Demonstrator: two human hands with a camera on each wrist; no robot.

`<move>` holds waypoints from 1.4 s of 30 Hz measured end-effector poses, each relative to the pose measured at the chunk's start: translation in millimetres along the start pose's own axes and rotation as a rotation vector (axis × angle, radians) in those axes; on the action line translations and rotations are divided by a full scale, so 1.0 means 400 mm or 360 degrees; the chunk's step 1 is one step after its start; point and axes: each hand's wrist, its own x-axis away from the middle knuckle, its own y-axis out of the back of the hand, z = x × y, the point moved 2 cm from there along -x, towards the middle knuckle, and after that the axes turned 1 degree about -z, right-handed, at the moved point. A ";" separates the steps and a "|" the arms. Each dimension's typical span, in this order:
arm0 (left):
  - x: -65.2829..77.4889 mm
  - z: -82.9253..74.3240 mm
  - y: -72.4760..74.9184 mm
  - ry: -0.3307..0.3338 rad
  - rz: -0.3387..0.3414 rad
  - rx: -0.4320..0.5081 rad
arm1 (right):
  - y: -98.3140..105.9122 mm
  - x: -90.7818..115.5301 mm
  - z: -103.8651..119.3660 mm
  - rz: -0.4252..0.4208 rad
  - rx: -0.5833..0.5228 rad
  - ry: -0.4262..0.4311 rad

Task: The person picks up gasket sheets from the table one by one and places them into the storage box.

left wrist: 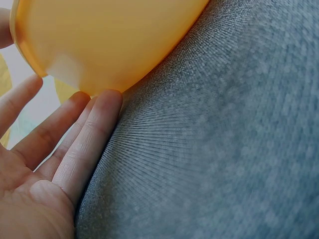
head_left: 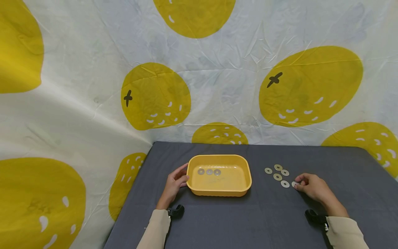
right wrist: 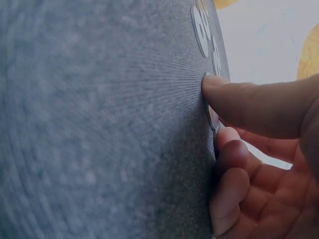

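Observation:
A yellow plastic tray (head_left: 219,192) stands on the grey cloth, with three flat metal washers (head_left: 209,172) in a row inside. My left hand (head_left: 175,183) is at the tray's left end. Its fairly straight fingers (left wrist: 105,102) touch the outer wall low down, and the thumb lies at the rim. To the right of the tray, my right hand (head_left: 314,188) has its thumb (right wrist: 219,85) and curled fingers at a washer (right wrist: 212,117) by the cloth. Whether that washer is lifted is unclear. Several loose washers (head_left: 277,177) lie just left of this hand.
The dark grey cloth (head_left: 224,224) covers the table, whose back edge meets a white curtain (head_left: 224,90) printed with yellow fruit. Another curtain panel (head_left: 81,131) runs along the left side. Black wrist straps (head_left: 176,211) sit on both wrists.

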 end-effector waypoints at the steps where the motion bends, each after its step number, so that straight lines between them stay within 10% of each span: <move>1: 0.000 0.000 0.000 0.0003 0.0000 0.0000 | -0.001 -0.001 -0.001 -0.0003 0.0009 0.0003; 28: 0.001 0.003 0.000 0.0004 0.0014 0.0014 | 0.002 0.008 0.014 0.0040 0.0036 0.0086; 42: 0.004 -0.003 0.001 -0.0013 0.0013 0.0003 | -0.008 0.011 0.019 -0.0009 -0.0270 0.0164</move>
